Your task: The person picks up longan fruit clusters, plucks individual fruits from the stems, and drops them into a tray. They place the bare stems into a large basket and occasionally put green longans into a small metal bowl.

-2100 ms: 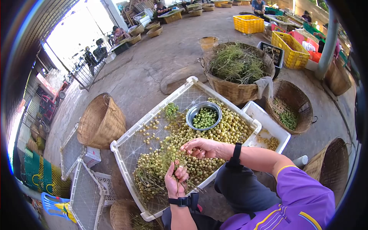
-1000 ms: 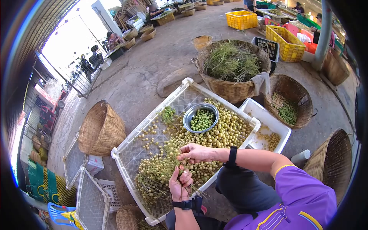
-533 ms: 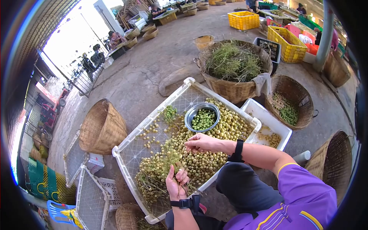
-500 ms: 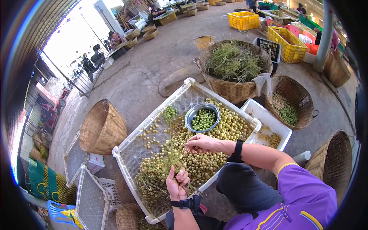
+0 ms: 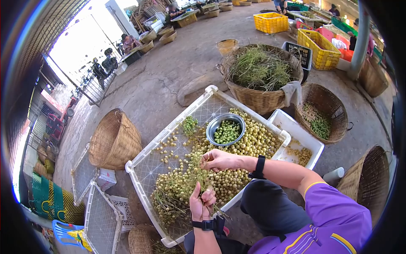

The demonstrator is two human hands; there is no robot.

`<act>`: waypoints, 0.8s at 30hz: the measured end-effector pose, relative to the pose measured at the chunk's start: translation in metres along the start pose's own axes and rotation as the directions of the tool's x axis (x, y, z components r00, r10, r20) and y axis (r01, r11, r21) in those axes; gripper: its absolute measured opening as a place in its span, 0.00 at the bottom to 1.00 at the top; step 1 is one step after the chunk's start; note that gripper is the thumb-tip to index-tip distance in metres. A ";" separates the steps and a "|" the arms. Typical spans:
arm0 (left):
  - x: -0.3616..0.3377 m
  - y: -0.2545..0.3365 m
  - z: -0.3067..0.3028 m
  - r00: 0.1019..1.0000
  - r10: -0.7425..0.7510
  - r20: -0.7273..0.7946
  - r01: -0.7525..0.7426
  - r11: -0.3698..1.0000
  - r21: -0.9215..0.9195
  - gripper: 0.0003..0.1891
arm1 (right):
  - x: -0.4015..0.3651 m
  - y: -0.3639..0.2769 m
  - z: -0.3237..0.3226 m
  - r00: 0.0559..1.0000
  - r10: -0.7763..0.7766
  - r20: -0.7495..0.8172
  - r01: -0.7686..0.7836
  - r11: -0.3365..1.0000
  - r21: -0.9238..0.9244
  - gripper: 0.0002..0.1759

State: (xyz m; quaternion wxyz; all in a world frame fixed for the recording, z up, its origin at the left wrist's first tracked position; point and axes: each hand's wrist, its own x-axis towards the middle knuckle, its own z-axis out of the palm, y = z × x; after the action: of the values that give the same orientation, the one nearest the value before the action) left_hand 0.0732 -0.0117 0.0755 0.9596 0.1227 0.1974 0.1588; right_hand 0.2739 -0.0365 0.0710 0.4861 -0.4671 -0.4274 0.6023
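A white mesh tray holds a layer of round yellowish fruit and, at its near left, a heap of stalks with fruit on them. My left hand is closed round the stems of a green sprig. Just above it, my right hand pinches at the top of that sprig; whatever lies between its fingertips is too small to tell. A metal bowl of small green fruit stands in the tray beyond my right hand. A small green bunch lies left of the bowl.
A wicker basket of stalks stands behind the tray, with a white tub and another basket to the right. An empty-looking basket is at the left. Yellow crates and several people are farther back.
My right hand has moved slightly down and left to the sprig. My left hand has shifted a little to the right, bringing the sprig up between both hands. The view has shifted slightly.
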 end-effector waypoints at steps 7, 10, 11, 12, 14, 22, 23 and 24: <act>0.004 0.002 -0.006 0.997 0.005 -0.072 -0.004 1.000 0.010 0.15 | -0.010 -0.020 0.004 0.958 -0.254 -0.131 0.109 0.748 -0.655 0.15; -0.004 0.005 -0.004 1.000 0.008 -0.016 -0.009 0.998 -0.063 0.17 | 0.001 -0.007 -0.007 0.966 -0.235 -0.103 0.171 0.889 -0.425 0.13; -0.007 0.006 -0.005 1.000 0.023 0.007 -0.023 0.994 -0.111 0.18 | -0.002 -0.006 -0.013 0.989 -0.108 -0.098 0.082 0.969 -0.234 0.12; -0.008 0.009 -0.007 1.000 0.027 0.008 -0.026 0.994 -0.110 0.18 | -0.006 -0.005 -0.020 0.998 0.017 -0.066 -0.020 0.999 -0.035 0.12; -0.008 0.011 -0.012 0.994 0.057 0.089 -0.047 0.993 -0.107 0.16 | -0.017 -0.012 -0.017 0.995 0.075 -0.063 -0.065 0.988 0.141 0.12; -0.005 0.007 -0.009 0.998 0.047 0.046 -0.043 0.996 -0.082 0.17 | -0.028 -0.009 0.016 0.986 0.166 0.004 -0.166 0.984 0.071 0.19; -0.005 0.007 -0.009 0.998 0.045 0.053 -0.042 0.997 -0.058 0.16 | -0.026 -0.008 0.019 0.991 0.133 0.036 -0.135 0.988 0.072 0.18; -0.004 0.006 -0.009 0.997 0.044 0.061 -0.042 0.998 -0.035 0.16 | -0.026 -0.007 0.021 0.993 0.099 0.069 -0.104 0.992 0.074 0.16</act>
State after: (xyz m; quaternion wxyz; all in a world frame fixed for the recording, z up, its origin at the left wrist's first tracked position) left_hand 0.0642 -0.0059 0.0706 0.9635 0.1156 0.1622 0.1790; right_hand 0.2574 -0.0620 0.0860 0.4582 -0.4494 -0.3950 0.6573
